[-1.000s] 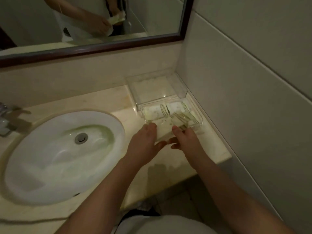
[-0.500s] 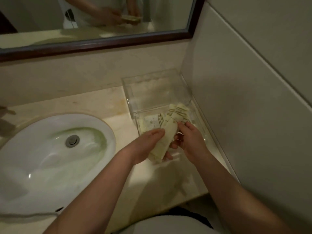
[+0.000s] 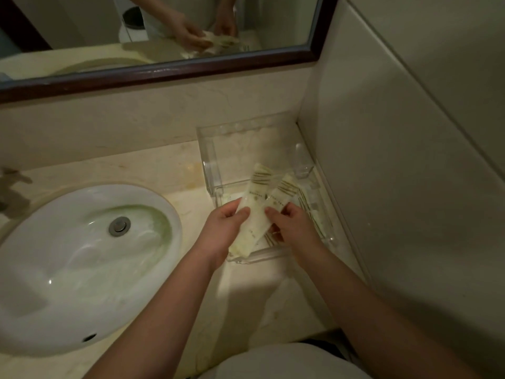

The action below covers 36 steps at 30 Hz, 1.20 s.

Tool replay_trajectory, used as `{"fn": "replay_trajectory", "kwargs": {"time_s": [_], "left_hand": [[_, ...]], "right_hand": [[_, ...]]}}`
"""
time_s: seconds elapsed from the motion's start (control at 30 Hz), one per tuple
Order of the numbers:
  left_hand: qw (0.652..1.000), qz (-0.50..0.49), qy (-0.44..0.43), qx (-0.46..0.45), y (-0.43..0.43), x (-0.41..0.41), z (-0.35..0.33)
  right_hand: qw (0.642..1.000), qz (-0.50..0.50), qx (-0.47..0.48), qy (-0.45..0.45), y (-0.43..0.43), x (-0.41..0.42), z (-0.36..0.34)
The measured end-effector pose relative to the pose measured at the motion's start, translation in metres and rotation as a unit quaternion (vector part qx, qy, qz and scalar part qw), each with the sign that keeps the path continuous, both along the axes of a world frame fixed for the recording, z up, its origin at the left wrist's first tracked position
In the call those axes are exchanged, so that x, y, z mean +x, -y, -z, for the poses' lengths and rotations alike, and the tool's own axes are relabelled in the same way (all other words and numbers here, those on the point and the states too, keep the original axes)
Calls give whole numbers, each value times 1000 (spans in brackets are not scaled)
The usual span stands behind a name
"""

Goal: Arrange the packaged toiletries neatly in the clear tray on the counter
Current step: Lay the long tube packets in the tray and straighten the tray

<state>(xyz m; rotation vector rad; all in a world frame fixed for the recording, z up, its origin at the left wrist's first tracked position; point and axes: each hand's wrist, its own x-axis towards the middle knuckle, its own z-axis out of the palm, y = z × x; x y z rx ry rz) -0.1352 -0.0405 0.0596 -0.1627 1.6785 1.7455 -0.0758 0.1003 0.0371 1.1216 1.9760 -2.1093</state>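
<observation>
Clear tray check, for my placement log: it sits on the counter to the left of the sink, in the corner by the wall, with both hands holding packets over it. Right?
Not quite. The head view shows the clear tray to the right of the sink, in the corner by the wall. The left hand and right hand do hold packets over it.

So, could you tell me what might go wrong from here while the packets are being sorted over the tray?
1. The left hand holds a long packet whose near end overhangs the clear tray front wall; released like this, it may tip onto the counter.
2. The right hand grips a second packet overlapping the first, so they could settle crossed.
3. The sink lies close on the left; a dropped packet might slide in.
</observation>
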Motion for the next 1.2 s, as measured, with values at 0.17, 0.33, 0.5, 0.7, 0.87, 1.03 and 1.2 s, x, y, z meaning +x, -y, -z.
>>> {"fn": "replay_trajectory", "kwargs": {"time_s": [0.17,0.33,0.5,0.7,0.87,1.03,1.2], "left_hand": [[997,-66,-26,-24,17,-16,-1],[990,-111,-60,-68,41,-26,-1],[981,-105,-114,-120,58,-28,-2],[976,-121,-126,-128,73,-25,-3],[979,-101,-125,-127,81,-23,-4],[984,-89,-111,-104,74,-22,-3],[986,-82,-109,-97,71,-23,-2]], "right_hand": [[972,196,-126,23,-24,6,2],[974,186,-127,39,-40,-12,0],[975,172,-135,48,-23,-40,-6],[968,184,-160,64,13,-55,0],[967,198,-138,78,14,-45,3],[971,193,-122,76,14,-42,2],[969,190,-142,76,9,-14,-6]]}}
